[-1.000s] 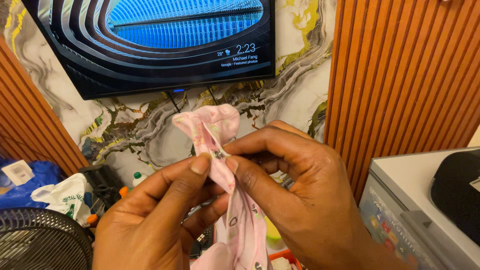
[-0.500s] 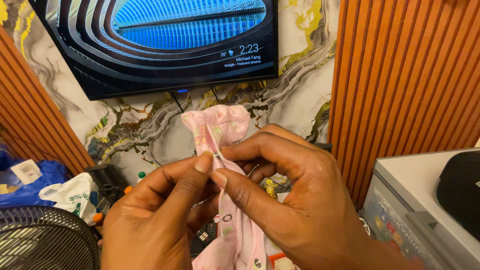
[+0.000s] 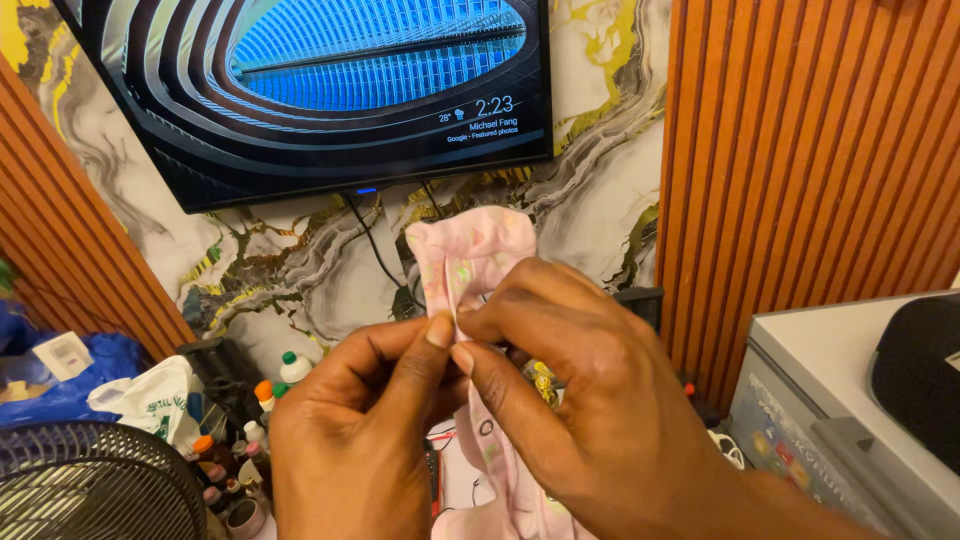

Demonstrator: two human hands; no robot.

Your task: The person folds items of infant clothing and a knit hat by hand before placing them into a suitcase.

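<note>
Screen (image 3: 330,90) hangs on the marbled wall above a black fan (image 3: 90,485) and small bottles (image 3: 255,420). Left hand (image 3: 350,440) and right hand (image 3: 590,400) meet mid-air, each grip pinched narrow on the pink patterned cloth (image 3: 470,255), fingertips touching at its fold.

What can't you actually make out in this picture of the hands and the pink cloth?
Head view only:
- Pink cloth: its lower part is hidden behind the left hand and right hand, and cut off by the bottom edge, so its kind is unclear.
- Bottles on the floor: too small to tell contents.
- Fan: cut off by the corner.
</note>
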